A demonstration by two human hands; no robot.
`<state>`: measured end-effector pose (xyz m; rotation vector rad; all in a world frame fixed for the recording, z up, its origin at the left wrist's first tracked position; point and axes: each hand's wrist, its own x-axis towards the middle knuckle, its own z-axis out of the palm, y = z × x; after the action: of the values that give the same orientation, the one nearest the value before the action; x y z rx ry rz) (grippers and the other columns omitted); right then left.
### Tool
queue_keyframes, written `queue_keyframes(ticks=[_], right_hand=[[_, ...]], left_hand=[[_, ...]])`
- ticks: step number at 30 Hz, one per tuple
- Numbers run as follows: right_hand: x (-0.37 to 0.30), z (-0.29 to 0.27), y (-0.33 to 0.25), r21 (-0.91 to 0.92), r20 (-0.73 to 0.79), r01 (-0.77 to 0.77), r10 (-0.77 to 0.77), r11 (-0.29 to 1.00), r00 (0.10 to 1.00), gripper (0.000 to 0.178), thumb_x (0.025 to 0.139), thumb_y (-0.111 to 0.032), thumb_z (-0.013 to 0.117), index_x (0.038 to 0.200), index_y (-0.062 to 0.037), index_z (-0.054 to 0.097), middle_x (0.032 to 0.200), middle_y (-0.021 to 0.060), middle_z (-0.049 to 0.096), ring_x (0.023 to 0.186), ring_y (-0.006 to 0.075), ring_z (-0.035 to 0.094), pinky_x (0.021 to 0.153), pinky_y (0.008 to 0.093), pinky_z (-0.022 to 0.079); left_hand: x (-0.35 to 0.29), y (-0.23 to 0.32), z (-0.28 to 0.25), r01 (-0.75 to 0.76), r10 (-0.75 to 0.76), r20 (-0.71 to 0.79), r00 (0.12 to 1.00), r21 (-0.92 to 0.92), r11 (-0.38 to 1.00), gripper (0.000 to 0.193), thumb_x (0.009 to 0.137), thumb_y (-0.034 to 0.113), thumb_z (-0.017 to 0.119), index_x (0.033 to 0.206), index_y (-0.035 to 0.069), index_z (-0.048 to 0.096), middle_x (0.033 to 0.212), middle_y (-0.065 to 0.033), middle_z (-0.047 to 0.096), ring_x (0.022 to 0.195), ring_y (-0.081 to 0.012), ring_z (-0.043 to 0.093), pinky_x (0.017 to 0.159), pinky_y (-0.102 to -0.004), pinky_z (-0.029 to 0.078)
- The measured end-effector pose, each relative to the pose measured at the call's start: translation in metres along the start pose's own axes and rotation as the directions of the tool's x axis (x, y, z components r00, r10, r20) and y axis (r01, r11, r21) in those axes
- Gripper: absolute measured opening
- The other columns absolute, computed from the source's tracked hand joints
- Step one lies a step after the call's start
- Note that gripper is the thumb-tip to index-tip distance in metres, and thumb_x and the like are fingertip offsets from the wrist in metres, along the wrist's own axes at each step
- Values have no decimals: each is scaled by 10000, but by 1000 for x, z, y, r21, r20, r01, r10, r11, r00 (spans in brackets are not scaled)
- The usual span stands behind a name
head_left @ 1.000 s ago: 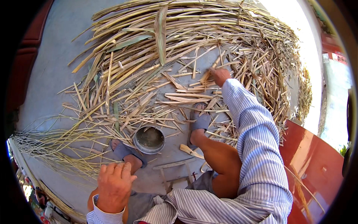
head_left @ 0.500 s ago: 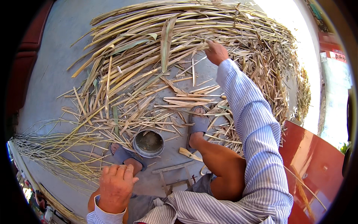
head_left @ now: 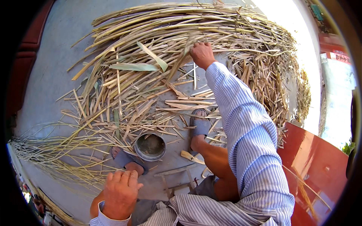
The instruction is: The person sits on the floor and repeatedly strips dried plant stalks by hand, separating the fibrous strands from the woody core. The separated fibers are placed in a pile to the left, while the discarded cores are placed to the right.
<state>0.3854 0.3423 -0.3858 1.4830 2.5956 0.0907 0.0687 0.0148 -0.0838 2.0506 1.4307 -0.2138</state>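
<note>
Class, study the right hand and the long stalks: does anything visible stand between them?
Nothing visible does: the right hand is at the near edge of the long stalks, with a blurred dry leaf beside it; whether that is gripped is unclear. The bucket sits between the feet, away from that hand.

A yard-like work area: hard grey floor, dry stalks in heaps, round bucket, bright sunlight.

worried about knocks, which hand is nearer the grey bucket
Left. The left hand is below and left of the grey bucket in view, not touching; the right hand is farther, above it, at the long stalks.
</note>
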Motion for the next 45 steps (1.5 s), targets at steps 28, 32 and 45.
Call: queue_keyframes(ticks=[28, 32, 45], right_hand=[[-126, -306, -30, 203, -243, 320, -269, 925, 932, 175, 898, -195, 633, 1029, -95, 692, 839, 138, 682, 805, 320, 661, 856, 427, 464], [-159, -315, 10, 279, -239, -393, 459, 876, 856, 297, 876, -220, 659, 1102, -28, 654, 895, 156, 683, 848, 273, 677, 742, 423, 535], [-150, -326, -168, 521, 313, -161, 12, -838, 950, 191, 986, -236, 579, 964, -50, 616, 789, -13, 615, 720, 74, 594, 601, 197, 493]], left_hand=[[-8, -12, -79, 47, 276, -737, 617, 384, 922, 151, 828, 217, 694, 891, 82, 672, 779, -62, 655, 803, -236, 614, 753, -395, 428], [-6, -14, -83, -32, 221, -742, 633, 260, 965, 186, 865, 269, 651, 822, 89, 633, 745, -97, 622, 781, -296, 598, 735, -445, 433], [-35, 8, -97, -18, 90, -788, 609, 100, 995, 162, 844, 235, 687, 829, 75, 669, 725, -114, 647, 680, -304, 624, 585, -403, 461]])
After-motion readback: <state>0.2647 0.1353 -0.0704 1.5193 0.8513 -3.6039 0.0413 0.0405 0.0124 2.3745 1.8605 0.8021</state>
